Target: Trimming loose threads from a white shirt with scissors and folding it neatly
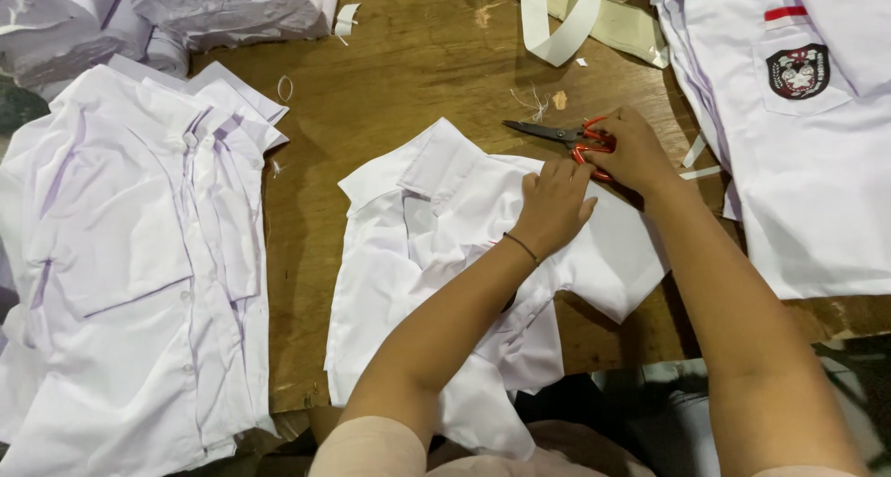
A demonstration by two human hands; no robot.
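My left hand (pixel 554 203) presses flat on the white shirt (pixel 436 254); my right hand (pixel 634 152) grips orange-handled scissors (pixel 566 135), blades pointing left along the bench (pixel 408 59).

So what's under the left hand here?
The left hand presses flat on a white shirt spread on the wooden table. The right hand beside it grips orange-handled scissors. The cloth directly beneath the palm is covered.

free: bare table (pixel 408 59) above white shirt (pixel 418 245) | blocked: left shirt stack (pixel 130 254), right badged shirts (pixel 807 161)
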